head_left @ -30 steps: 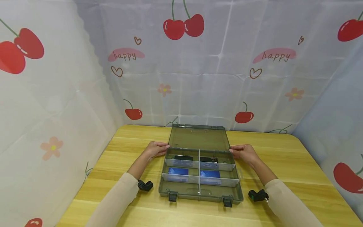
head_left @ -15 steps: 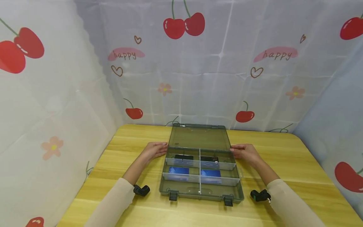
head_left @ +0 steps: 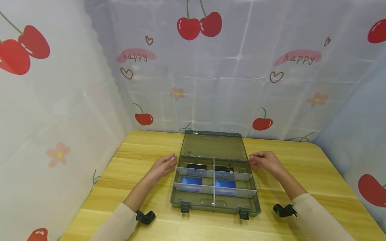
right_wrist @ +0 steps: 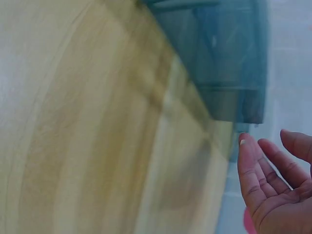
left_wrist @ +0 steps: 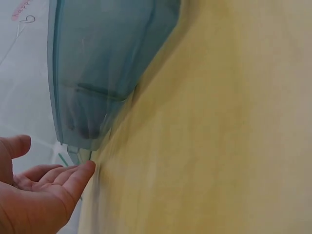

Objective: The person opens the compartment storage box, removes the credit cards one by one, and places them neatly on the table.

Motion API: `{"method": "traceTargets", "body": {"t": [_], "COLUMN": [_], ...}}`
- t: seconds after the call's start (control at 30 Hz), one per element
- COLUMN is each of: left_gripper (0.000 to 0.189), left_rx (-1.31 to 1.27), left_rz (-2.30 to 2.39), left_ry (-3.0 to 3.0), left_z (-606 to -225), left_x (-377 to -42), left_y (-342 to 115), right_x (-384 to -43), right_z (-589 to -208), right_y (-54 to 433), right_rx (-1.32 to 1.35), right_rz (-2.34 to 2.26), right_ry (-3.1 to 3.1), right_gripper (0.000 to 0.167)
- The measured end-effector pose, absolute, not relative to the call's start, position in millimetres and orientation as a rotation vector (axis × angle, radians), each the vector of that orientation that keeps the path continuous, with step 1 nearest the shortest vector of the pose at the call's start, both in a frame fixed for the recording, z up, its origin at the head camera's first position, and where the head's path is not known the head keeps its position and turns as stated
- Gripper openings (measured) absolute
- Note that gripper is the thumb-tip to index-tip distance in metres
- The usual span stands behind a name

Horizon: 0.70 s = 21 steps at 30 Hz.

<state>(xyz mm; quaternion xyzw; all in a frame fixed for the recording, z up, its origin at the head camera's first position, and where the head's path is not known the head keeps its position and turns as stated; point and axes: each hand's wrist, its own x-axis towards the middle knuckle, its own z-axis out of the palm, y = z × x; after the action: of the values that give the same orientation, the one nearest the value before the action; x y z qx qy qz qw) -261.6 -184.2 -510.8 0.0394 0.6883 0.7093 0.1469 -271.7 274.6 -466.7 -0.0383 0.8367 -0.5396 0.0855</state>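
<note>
A translucent dark grey-green plastic organizer box [head_left: 229,201] lies on the table with its lid [head_left: 214,146] folded back flat. White dividers split it into several compartments. Two blue cards [head_left: 191,183] sit in the middle row, one per side, and black cards [head_left: 224,169] lie in the back row. My left hand [head_left: 163,166] is just off the box's left side, fingers loosely extended, holding nothing. Off the right side, near the hinge, is my right hand [head_left: 266,161], its fingers slightly bent and empty. In both wrist views the fingertips are close to the box wall.
The wooden table [head_left: 169,231] ends at the back against a white curtain [head_left: 223,90] printed with cherries. Two black latches [head_left: 185,208] hang open at the box's front. Black wrist-worn devices [head_left: 146,217] sit at both forearms.
Both hands have drawn away from the box's sides, the left one leftward and toward me, the right one a little to the right. The box stays open in place.
</note>
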Motion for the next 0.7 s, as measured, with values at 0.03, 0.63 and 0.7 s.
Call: {"method": "traceTargets", "body": {"t": [0.03, 0.63, 0.7], "left_gripper": [0.056, 0.056, 0.055], "left_rx": [0.120, 0.202, 0.212], "left_rz": [2.043, 2.150, 2.166], "left_ry": [1.981, 1.948, 1.948], "left_z": [-512, -527, -530], "left_x": [-260, -241, -241], "left_y": [-184, -180, -179], "right_x": [-270, -243, -241], "right_z": [-463, -430, -429], "right_y": [274, 262, 260], "right_rx": [-0.122, -0.210, -0.226], "right_rz": [-1.607, -1.570, -1.574], "right_ry": [2.496, 2.436, 2.416], "right_gripper": [0.038, 0.039, 0.038]}}
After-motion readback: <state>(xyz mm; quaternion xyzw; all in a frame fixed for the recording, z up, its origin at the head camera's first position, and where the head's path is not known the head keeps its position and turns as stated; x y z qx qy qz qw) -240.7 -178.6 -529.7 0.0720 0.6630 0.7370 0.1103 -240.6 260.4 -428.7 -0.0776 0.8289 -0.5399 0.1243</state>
